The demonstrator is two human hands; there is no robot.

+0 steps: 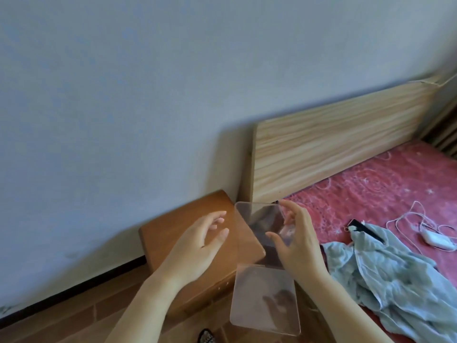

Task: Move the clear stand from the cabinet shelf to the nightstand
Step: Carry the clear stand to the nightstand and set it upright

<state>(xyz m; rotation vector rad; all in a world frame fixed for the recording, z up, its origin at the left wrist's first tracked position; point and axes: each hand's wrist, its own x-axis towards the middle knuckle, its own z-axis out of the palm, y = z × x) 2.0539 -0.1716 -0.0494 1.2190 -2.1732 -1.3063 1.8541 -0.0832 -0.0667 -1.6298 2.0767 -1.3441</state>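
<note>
Beside the bed (385, 194), the nightstand (173, 233) sits against the wall. Clear stand (265, 300) is held in the air over its near corner, not yet set down. Right hand (296, 246) pinches the upper panel; left hand (197, 243) is spread open, apparently not touching. Risk: one-handed grip on slick plastic may slip; landing near the edge could tip it off.
</note>
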